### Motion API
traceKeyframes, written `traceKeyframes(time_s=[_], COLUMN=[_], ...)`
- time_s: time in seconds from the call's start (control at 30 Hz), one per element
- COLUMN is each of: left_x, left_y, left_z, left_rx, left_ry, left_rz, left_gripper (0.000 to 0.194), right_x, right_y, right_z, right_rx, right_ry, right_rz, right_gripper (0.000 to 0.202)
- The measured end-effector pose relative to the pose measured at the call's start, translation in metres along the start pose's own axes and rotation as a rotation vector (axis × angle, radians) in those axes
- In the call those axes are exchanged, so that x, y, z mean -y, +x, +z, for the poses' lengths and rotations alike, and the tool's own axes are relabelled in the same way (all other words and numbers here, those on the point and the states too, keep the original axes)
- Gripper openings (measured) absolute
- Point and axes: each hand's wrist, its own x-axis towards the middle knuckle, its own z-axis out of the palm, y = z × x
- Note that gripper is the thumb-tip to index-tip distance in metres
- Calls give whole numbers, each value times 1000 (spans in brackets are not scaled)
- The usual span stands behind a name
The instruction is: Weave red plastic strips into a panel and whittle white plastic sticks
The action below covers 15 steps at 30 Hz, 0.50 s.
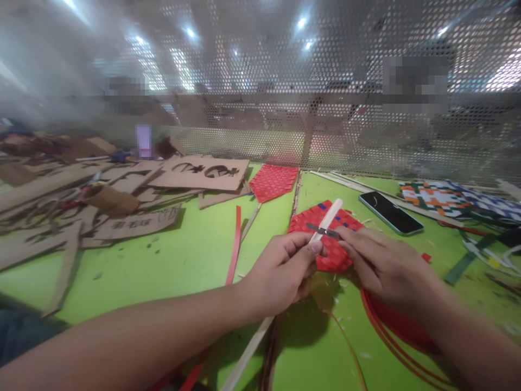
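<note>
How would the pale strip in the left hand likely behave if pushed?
The pale strip is probably stiff: it appears to run straight through the left hand. It looks slim, so likely light. Its broad face seems flat, so rolling is unlikely.

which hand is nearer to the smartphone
Right. The right hand, holding a small knife, is just on the person's side of the smartphone; the left hand, gripping a pale wooden strip, is farther off, to the smartphone's left.

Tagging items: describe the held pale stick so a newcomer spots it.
On the green table, find the red woven piece with blue squares. Overlapping it in view, the left hand grips the pale stick. Unlike pale strips farther back, it has a dark blade across it.
</note>
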Motion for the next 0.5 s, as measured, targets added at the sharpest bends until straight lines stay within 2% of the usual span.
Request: traceKeyframes(time_s=[0.1, 0.17, 0.27, 0.37, 0.5], left_x=[-3, -7, -10, -8, -2], left_y=[-8, -14, -16, -8, 1], left_z=[0, 1, 1, -1, -3], left_rx=[-25, 2, -6, -23, -29], left_ry=[72, 111, 110, 133, 160], left_rz=[15, 46, 98, 95, 50], left_gripper=[29, 27, 28, 27, 35], right_x=[-24, -40, -46, -25, 9], right_y=[-6, -9, -7, 0, 9], right_z=[-11, -24, -39, -34, -17], right_rx=[-68, -197, -283, -300, -138], right_ry=[-113, -240, -294, -191, -29], right_rz=[128, 291, 362, 257, 17], right_gripper=[30, 28, 33, 27, 26])
